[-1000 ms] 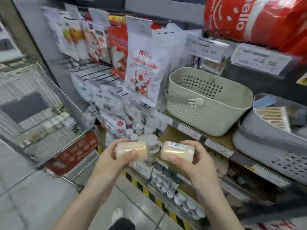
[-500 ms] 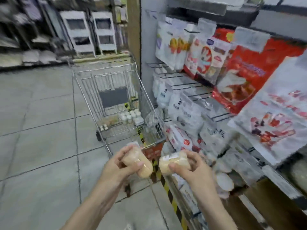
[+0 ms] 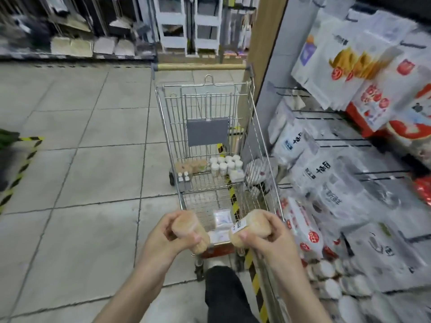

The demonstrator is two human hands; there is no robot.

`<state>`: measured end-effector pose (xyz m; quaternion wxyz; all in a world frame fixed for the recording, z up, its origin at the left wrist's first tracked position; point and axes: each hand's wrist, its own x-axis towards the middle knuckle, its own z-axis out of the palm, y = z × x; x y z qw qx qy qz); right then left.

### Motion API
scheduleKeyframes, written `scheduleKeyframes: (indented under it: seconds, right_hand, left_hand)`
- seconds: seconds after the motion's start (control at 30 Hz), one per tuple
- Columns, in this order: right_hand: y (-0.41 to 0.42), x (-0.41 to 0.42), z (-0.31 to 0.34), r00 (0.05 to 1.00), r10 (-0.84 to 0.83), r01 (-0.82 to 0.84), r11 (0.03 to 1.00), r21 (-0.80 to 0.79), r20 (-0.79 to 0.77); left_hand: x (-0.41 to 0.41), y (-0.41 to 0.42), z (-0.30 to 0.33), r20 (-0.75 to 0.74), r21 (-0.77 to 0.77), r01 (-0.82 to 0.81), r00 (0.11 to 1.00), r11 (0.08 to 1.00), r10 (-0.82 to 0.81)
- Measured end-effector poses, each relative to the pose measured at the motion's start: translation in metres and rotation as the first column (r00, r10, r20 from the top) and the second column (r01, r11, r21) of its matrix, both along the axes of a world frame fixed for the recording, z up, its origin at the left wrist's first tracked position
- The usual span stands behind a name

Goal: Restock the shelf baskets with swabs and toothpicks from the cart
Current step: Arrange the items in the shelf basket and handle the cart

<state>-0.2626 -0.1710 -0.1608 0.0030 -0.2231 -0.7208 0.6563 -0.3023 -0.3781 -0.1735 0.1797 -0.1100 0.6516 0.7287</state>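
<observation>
Nearest, two bare forearms reach forward over the tiled floor point(image 3: 70, 173), and a dark trouser leg point(image 3: 224, 292) shows below them. The left hand point(image 3: 168, 234) has its fingers and thumb curled round a clear tub point(image 3: 189, 229) packed with pale sticks, its far end tipped up. The right hand point(image 3: 265, 236) grips a second tub point(image 3: 250, 226) of the same kind, which carries a white label point(image 3: 238, 227) near its end. Whether the sticks are swabs or toothpicks is too blurred to tell. The two tubs are held side by side, apart, just over the near end of the wire cart point(image 3: 210, 127).

In the cart, close to the hands, lie flat clear packets point(image 3: 221, 219) on the wire bottom. Farther in, at the far end, stands a cluster of white-capped jars point(image 3: 225, 165), with more tan tubs point(image 3: 191, 166) to their left and two small bottles point(image 3: 183, 177) beside those. A grey panel point(image 3: 207, 131) hangs on the cart's far wall, and its wooden-coloured handle point(image 3: 200, 66) lies beyond.

To the right, the shelf rack point(image 3: 345, 141) holds hanging white bags point(image 3: 296, 143) on wire hooks, red-and-white packs point(image 3: 377, 106) higher up, and round white lids point(image 3: 331, 273) low near the floor. Yellow-and-black tape point(image 3: 254, 276) runs along the rack's foot. Across the aisle, blurred shelves point(image 3: 77, 31) and white drawer units point(image 3: 189, 22) stand at the back.
</observation>
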Motion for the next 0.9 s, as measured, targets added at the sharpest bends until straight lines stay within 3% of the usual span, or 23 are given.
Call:
scheduleKeyframes:
  seconds: [0.47, 0.77, 0.9]
  right_hand:
    - [0.06, -0.231, -0.085, 0.953, 0.216, -0.215, 0.976, -0.031, 0.214]
    - [0.075, -0.332, -0.188, 0.895, 0.289, -0.327, 0.943, 0.061, 0.339]
    - [0.073, -0.37, -0.239, 0.858, 0.327, -0.376, 0.925, 0.051, 0.395]
  left_hand:
    - [-0.201, 0.076, -0.07, 0.022, -0.264, -0.152, 0.986, 0.952, 0.163]
    - [-0.291, 0.101, -0.167, 0.161, -0.39, -0.167, 0.956, 0.905, 0.246]
    - [-0.325, 0.103, -0.214, 0.153, -0.441, -0.165, 0.955, 0.882, 0.256]
